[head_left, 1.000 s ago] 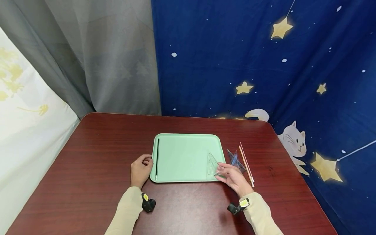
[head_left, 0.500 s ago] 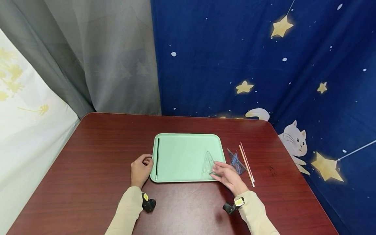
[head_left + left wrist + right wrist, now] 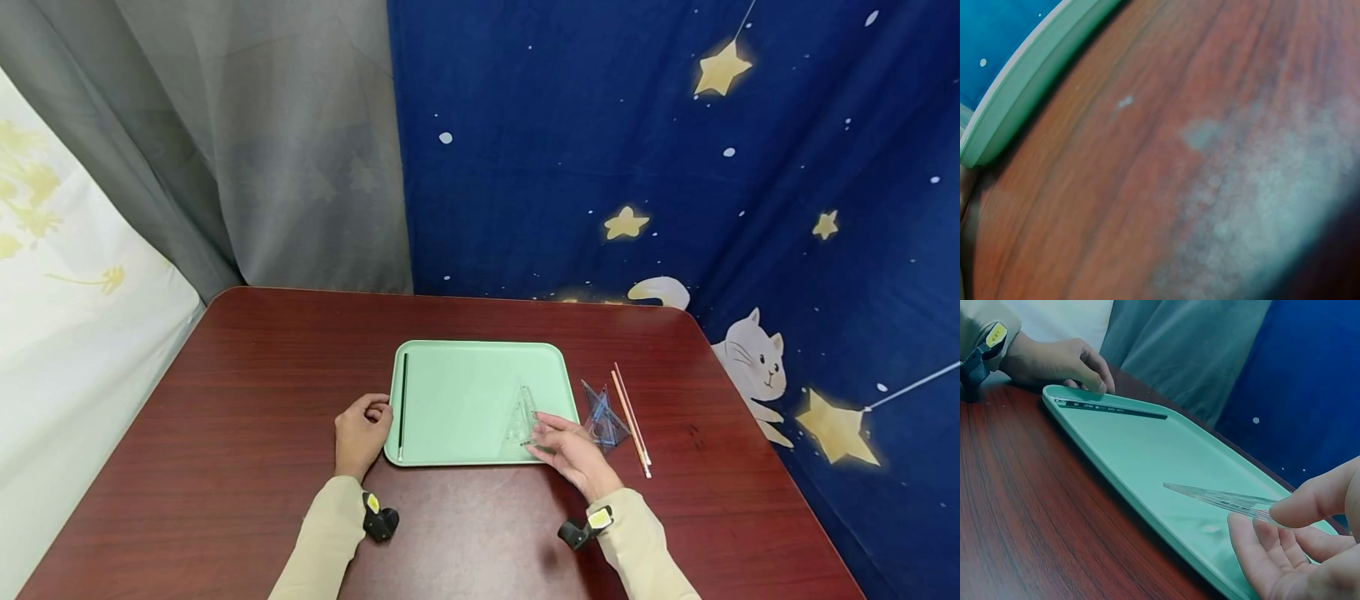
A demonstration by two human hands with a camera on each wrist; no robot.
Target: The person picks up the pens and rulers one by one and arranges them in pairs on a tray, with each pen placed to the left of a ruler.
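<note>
My right hand [image 3: 573,454] pinches a clear set square [image 3: 1229,501] between thumb and fingers. In the right wrist view it is seen nearly edge-on, raised over the right part of a mint-green tray [image 3: 472,375]. At the tray's left rim, my left hand [image 3: 362,435] holds the edge with curled fingers; the right wrist view shows this left hand [image 3: 1060,365] too. Along the left inside of the tray lies a thin black stick, perhaps a pencil [image 3: 403,404], with printed lettering. The left wrist view has mostly blurred tabletop, and the hand is nearly out of it.
Right of the tray, bluish see-through set squares [image 3: 603,418] overlap on the reddish-brown table [image 3: 262,375]. Beside them lie two slim pinkish pencils [image 3: 630,417] with pale ends. A grey curtain and a blue star-patterned curtain [image 3: 525,167] hang behind the table.
My right hand has moved left over the tray, carrying the clear set square with it. The left hand stays at the tray's left rim.
</note>
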